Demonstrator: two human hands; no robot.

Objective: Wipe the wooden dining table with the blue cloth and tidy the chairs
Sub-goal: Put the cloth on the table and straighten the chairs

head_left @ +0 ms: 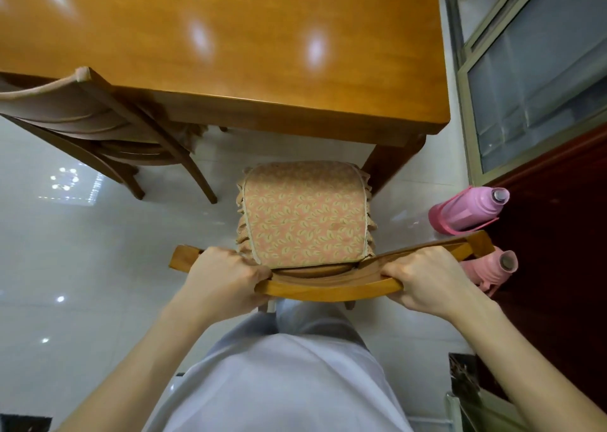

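Gripping chair [328, 287] top rail: left hand [226, 277] and right hand [427, 277] both clamped. Risk: pushing askew could knock seat against table [230, 53] leg, or rail against flasks [466, 211].

Bright overhead light, white glare spots on glossy worktop [230, 70] and floor [82, 251], slight softness, wide-angle curvature at edges.

The table [249, 53] runs off the top and left edges; the left chair [82, 113] is cut by the left edge, its seat under the tabletop. The near chair's rail [328, 288] hides part of the lower flask [492, 269], and a cropped thing [476, 415], perhaps a bin, sits bottom right.
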